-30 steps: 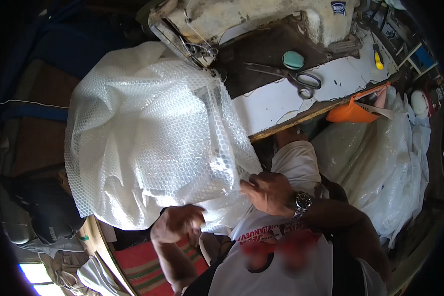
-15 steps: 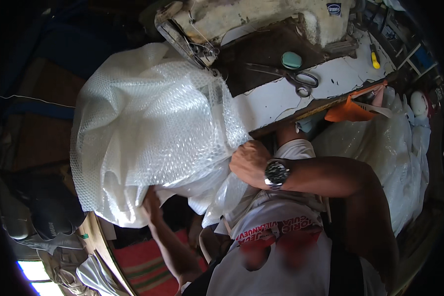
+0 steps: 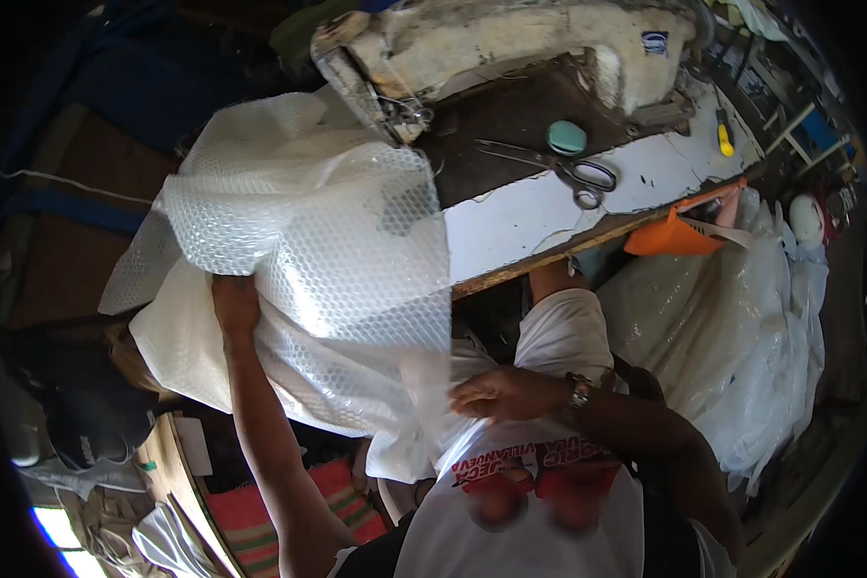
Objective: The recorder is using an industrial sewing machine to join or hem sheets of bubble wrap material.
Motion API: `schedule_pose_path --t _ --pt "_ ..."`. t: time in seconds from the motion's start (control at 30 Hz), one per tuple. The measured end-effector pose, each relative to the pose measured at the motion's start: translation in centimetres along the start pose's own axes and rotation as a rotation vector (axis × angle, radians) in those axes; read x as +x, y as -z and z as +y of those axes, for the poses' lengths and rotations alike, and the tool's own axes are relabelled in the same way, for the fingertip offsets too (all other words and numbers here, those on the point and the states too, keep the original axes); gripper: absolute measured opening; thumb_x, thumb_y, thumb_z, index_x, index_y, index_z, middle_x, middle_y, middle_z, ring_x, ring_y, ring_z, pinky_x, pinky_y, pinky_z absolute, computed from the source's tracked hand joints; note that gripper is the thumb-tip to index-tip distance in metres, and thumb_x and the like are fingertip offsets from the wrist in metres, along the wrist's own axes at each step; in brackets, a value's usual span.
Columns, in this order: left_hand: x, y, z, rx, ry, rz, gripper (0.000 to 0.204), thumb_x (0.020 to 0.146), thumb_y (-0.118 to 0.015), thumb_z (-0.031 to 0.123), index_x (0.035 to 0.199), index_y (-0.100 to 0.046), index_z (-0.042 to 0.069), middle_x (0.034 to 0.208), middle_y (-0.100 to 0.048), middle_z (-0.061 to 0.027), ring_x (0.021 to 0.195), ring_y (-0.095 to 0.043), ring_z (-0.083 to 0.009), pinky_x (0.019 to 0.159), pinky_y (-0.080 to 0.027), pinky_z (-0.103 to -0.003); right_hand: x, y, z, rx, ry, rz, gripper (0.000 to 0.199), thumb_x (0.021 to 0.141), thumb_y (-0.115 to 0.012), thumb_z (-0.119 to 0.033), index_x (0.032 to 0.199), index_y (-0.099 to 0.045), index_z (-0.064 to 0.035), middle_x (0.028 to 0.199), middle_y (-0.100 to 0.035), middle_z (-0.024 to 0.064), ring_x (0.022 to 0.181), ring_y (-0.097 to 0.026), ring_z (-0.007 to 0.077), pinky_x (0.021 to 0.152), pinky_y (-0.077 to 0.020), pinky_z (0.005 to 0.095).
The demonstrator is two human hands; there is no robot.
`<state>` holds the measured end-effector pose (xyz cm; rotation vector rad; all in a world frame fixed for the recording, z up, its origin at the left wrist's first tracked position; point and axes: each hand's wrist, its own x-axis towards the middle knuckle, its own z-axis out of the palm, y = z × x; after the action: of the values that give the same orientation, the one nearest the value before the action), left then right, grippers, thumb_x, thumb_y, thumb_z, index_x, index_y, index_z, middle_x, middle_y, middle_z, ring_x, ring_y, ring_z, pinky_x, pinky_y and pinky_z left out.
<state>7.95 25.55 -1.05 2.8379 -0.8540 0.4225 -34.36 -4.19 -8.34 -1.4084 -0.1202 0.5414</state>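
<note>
A large sheet of bubble wrap (image 3: 347, 260) spreads in loose folds over the left end of the sewing table and hangs toward my lap. Its upper part lies by the needle end of an old, worn sewing machine (image 3: 511, 43). My left hand (image 3: 234, 301) reaches up under a fold of the sheet, and the wrap hides its fingers. Beside the sheet's right lower edge, my right hand (image 3: 515, 393) is low over my lap with fingers stretched out. It wears a metal wristwatch (image 3: 579, 390). Whether its fingertips touch the wrap is unclear.
Scissors (image 3: 583, 178) and a teal rounded object (image 3: 566, 138) lie on the white-topped table (image 3: 511, 217). A yellow-handled tool (image 3: 724, 135) sits farther right. An orange pouch (image 3: 679, 234) hangs at the table edge, near more clear plastic (image 3: 713, 328).
My left hand has moved left and up beneath the wrap. My right hand has let go of the sheet's edge and dropped toward my lap. The sheet now hangs flatter.
</note>
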Motion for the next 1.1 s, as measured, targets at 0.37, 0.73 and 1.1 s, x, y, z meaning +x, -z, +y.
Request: schedule_pose_path --t 0.37,0.73,1.1 --pt "-6.3 9.4 14.2 0.019 -0.446 0.552 0.073 0.08 -0.093 0.028 0.14 -0.058 0.004 0.142 -0.063 -0.0175 0.132 -0.059 -0.0402 0.109 -0.047 -0.053 5.4 5.8 1.6 0.101 0.24 0.558 0.058 0.103 -0.071 -0.042 0.129 -0.059 0.0081 0.119 -0.072 0.0182 0.11 -0.069 0.0232 0.099 -0.0526 0.0351" --pt "10.1 16.2 16.3 0.418 -0.5 0.509 0.039 0.099 -0.063 0.012 0.138 -0.065 0.016 0.129 -0.07 -0.0076 0.128 -0.062 -0.0302 0.113 -0.045 -0.049 6.7 0.8 6.4 -0.195 0.316 0.786 0.029 0.105 -0.068 -0.027 0.102 -0.061 0.0009 0.068 -0.057 0.0101 0.057 -0.056 0.0179 0.056 -0.0458 0.0373" --pt "-11.4 17.5 27.5 0.095 -1.005 -0.358 0.035 0.083 -0.084 0.039 0.073 -0.064 0.011 0.127 -0.071 -0.0102 0.126 -0.062 -0.0287 0.103 -0.053 -0.04 6.4 0.1 6.8 -0.237 0.248 0.579 0.024 0.105 -0.066 -0.016 0.122 -0.06 -0.0005 0.076 -0.067 0.0081 0.066 -0.064 0.015 0.06 -0.0508 0.0322"
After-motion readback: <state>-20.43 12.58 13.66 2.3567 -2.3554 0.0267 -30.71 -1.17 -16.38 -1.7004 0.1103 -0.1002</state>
